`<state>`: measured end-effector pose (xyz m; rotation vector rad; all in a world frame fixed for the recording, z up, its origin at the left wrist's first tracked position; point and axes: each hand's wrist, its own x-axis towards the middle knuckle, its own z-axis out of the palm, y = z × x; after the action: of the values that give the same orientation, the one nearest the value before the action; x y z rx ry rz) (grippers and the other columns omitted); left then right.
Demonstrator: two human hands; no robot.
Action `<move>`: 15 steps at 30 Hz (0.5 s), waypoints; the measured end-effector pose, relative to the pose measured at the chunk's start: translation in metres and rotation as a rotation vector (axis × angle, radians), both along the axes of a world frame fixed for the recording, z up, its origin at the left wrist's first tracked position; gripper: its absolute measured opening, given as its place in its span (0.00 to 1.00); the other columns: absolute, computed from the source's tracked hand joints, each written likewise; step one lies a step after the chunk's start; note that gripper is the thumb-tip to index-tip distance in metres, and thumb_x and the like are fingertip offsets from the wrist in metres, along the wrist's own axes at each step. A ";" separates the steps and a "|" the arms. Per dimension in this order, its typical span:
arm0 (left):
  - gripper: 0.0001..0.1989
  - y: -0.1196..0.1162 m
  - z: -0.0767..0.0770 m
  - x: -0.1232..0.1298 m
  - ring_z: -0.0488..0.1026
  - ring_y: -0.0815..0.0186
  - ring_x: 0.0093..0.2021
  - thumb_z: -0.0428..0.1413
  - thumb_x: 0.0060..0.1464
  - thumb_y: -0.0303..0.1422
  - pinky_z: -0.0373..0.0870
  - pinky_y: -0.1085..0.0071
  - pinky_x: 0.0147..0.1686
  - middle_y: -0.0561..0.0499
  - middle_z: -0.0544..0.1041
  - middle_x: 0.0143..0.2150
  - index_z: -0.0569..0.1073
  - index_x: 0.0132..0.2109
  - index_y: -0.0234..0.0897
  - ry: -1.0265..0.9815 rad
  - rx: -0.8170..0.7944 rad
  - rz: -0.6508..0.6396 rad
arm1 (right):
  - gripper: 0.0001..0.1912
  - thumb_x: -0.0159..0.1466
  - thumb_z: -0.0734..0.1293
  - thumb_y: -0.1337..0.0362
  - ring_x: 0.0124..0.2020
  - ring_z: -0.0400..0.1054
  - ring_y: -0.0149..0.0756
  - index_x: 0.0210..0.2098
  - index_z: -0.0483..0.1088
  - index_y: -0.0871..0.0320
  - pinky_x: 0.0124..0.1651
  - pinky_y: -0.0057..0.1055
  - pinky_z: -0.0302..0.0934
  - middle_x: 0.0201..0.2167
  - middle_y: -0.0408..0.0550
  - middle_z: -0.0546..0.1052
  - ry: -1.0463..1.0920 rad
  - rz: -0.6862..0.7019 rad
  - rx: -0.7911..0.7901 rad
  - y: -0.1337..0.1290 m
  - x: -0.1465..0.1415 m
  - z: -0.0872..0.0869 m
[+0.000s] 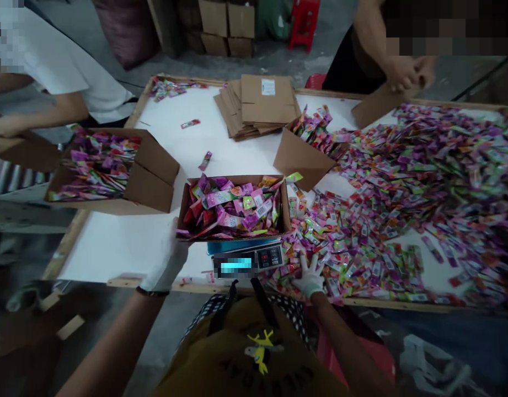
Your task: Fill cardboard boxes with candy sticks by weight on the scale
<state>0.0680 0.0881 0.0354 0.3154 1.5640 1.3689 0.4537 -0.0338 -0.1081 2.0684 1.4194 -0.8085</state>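
"What fills center frame?"
"Glossy plastic-looking sachets (241, 204) in a matt cardboard box (285, 209)."
"Elsewhere?"
"Smooth tabletop (121, 242), wooden edging (66, 245) at lower left; plastic stool (305, 25), upper center."

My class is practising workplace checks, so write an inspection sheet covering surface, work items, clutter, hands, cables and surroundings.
Surface: wood-edged white table, partly covered.
Work items: filled box on a digital scale; second filled box at left.
Clutter: loose packets heaped over the right side; flattened cartons stacked near the far edge.
Hands: gloved left hand at the filled box's near left corner, contact unclear; gloved right hand spread on loose packets.
Cables: nothing clearly seen.
Surroundings: co-workers at left and far right; red stool behind.
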 end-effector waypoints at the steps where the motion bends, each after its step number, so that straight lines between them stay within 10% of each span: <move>1: 0.20 -0.004 -0.001 0.001 0.75 0.52 0.59 0.59 0.61 0.39 0.76 0.53 0.58 0.43 0.82 0.54 0.75 0.58 0.40 0.024 -0.034 0.001 | 0.61 0.57 0.77 0.50 0.78 0.37 0.76 0.80 0.42 0.42 0.62 0.61 0.61 0.81 0.63 0.34 -0.005 0.011 0.007 0.011 0.007 -0.003; 9: 0.05 -0.042 0.001 -0.001 0.79 0.59 0.41 0.54 0.55 0.33 0.77 0.63 0.45 0.49 0.79 0.38 0.72 0.38 0.39 0.124 -0.244 0.088 | 0.40 0.59 0.69 0.71 0.66 0.67 0.57 0.71 0.67 0.52 0.64 0.47 0.64 0.73 0.63 0.59 0.188 0.003 0.235 0.131 0.094 0.016; 15: 0.10 -0.052 -0.016 -0.014 0.79 0.60 0.39 0.52 0.62 0.37 0.76 0.65 0.40 0.49 0.80 0.36 0.74 0.36 0.38 0.015 -0.296 0.106 | 0.20 0.57 0.70 0.71 0.49 0.77 0.47 0.50 0.80 0.63 0.54 0.35 0.71 0.44 0.55 0.81 0.352 -0.061 0.424 0.183 0.131 0.089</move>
<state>0.0542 0.0358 0.0190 0.0623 1.7896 1.1937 0.5845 0.1491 -0.0188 2.3746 1.8570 -1.0041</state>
